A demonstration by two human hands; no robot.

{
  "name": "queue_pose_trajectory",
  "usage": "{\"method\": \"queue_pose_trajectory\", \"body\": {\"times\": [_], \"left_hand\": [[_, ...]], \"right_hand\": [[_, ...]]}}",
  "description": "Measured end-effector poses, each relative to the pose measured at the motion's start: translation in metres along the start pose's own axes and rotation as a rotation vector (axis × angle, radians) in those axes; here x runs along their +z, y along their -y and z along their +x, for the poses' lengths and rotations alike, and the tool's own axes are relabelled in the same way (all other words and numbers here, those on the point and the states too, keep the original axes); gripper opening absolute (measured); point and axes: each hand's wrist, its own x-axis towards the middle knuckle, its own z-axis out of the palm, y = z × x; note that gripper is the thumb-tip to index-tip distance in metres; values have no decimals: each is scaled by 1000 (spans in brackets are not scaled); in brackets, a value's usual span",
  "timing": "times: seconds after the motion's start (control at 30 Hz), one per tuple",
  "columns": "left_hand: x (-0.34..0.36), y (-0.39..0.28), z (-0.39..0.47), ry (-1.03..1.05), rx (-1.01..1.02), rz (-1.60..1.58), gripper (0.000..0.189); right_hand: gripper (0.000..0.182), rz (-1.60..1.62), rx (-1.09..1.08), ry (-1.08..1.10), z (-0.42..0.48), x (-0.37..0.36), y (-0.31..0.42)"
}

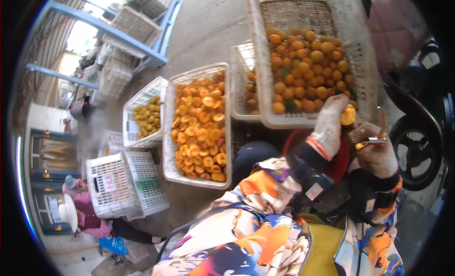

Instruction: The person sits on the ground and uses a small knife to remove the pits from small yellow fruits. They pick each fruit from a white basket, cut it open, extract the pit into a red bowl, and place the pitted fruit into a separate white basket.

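My left hand (328,123), in a soiled white knit glove with an orange cuff, holds an apricot (348,115) whose cut yellow-orange flesh shows. Close beside it, my right hand (373,148), also gloved, grips a small metal cutting tool (376,140) with a yellow tip and a curved strip standing up from it. Both hands are over the near edge of a white plastic crate (284,122) of whole apricots (305,73) with some leaves. A red container (341,162) shows partly beneath my hands. Left of the large crate, another white crate (196,183) is filled with apricot halves (199,130).
A smaller crate (161,84) holds greenish-yellow fruit. Stacked white crates (110,183) stand at left, near a person in a white hat (83,215). A blue metal frame (106,25) rises at upper left. A black wheel (414,151) is close on the right.
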Motion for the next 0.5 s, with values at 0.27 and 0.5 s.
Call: {"method": "queue_pose_trajectory", "body": {"times": [0.27, 0.5], "left_hand": [[7, -89, -37, 116, 407, 306, 35], [-156, -265, -120, -652, 730, 640, 27]], "right_hand": [[35, -26, -202, -497, 4, -63, -29], [43, -8, -158, -401, 15, -83, -45]]}}
